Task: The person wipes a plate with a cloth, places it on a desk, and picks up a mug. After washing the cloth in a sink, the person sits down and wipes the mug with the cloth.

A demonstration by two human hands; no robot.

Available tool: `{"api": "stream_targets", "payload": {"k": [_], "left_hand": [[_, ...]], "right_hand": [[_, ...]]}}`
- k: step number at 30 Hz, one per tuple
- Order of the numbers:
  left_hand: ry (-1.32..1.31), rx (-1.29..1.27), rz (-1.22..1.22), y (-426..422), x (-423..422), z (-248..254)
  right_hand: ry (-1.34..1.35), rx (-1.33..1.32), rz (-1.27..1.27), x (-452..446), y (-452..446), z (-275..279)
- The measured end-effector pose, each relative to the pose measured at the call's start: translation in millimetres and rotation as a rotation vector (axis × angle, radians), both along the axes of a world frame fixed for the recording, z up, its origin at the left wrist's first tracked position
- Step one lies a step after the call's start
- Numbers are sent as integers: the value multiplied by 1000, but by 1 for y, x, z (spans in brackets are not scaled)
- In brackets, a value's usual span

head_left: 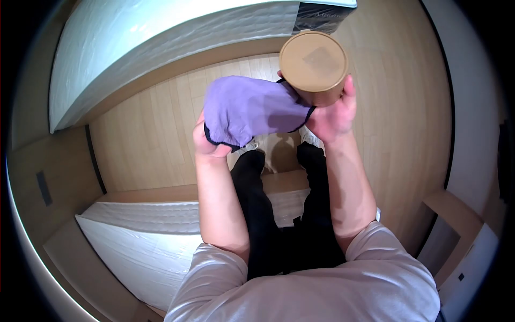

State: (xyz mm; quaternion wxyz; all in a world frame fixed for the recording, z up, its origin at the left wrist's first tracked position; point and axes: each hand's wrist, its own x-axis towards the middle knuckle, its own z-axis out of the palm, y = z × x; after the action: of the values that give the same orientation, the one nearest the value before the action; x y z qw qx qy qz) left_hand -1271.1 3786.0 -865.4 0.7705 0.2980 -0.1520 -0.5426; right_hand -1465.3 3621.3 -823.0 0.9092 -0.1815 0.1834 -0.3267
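A purple cloth with dark edging stretches between my two hands. My left hand is closed on its lower left end, with most of the fingers hidden beneath the fabric. In my right hand rests a round brown canister with a tan lid, tilted so that its top faces me. The fingers of that hand wrap around the canister's lower side. The cloth's right edge passes under the canister, close to my right palm; whether the palm also grips it is hidden.
A plastic-wrapped mattress on a wooden base lies ahead. Beneath me is another wrapped mattress. Wooden flooring runs between them, with my shoes on it. A wooden frame stands at the right by the wall.
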Motion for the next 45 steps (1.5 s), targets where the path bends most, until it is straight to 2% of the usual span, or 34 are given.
{"api": "stream_targets", "payload": {"k": [1, 3, 5, 7, 12, 13, 15, 17, 18, 19, 21, 22, 24, 25, 27, 30, 34, 36, 37, 39, 45], "left_hand": [[-55, 18, 20, 3, -2, 5], [108, -118, 90, 1, -7, 3], [42, -107, 188, -11, -9, 7], [-105, -61, 304, -27, -15, 18], [-551, 65, 513, -52, -26, 39], [-649, 86, 512, -54, -26, 37], [-847, 107, 474, -54, -23, 33], [-1134, 146, 295, -53, -18, 28], [-1133, 147, 295, -53, -26, 35], [-771, 212, 191, -54, -38, 48], [-409, 269, 84, -54, -44, 47], [-776, 298, 18, -55, -42, 33], [-1194, 328, -18, -61, -45, 28], [-1397, 336, -16, -65, -47, 30], [-789, 378, -92, -67, -59, 44], [-767, 241, 34, -69, -63, 36], [-831, 315, 2, -66, -55, 42], [-854, 301, 197, -63, -56, 36], [-855, 300, 198, -63, -56, 34], [-702, 284, 366, -62, -55, 29], [-640, 374, 474, -54, -50, 20]], "right_hand": [[-2, -2, -3, -4, -3, -3], [2, 2, 120, -12, -8, -8], [6, -12, 124, -11, -8, -9], [11, -24, 128, -7, -4, -6], [268, -62, -69, 7, 5, 7], [266, -60, -64, 7, 6, 9], [236, -41, 108, 5, 8, 11], [246, -49, 150, 10, 10, 8], [259, -57, 188, 10, 11, 6], [260, -57, 188, 11, 11, 0], [241, -149, 202, 13, 9, -10], [242, -149, 199, 15, 12, -9], [426, -111, 106, 23, 20, -5], [428, -110, 105, 25, 23, -1], [383, -7, 69, 27, 26, 6], [261, 2, 127, 26, 25, 1], [256, 43, 202, 27, 27, 9], [240, -55, 236, 26, 29, 1], [239, -56, 235, 28, 31, -6], [318, -199, 228, 35, 35, -16], [426, -286, 194, 45, 50, -5]]}}
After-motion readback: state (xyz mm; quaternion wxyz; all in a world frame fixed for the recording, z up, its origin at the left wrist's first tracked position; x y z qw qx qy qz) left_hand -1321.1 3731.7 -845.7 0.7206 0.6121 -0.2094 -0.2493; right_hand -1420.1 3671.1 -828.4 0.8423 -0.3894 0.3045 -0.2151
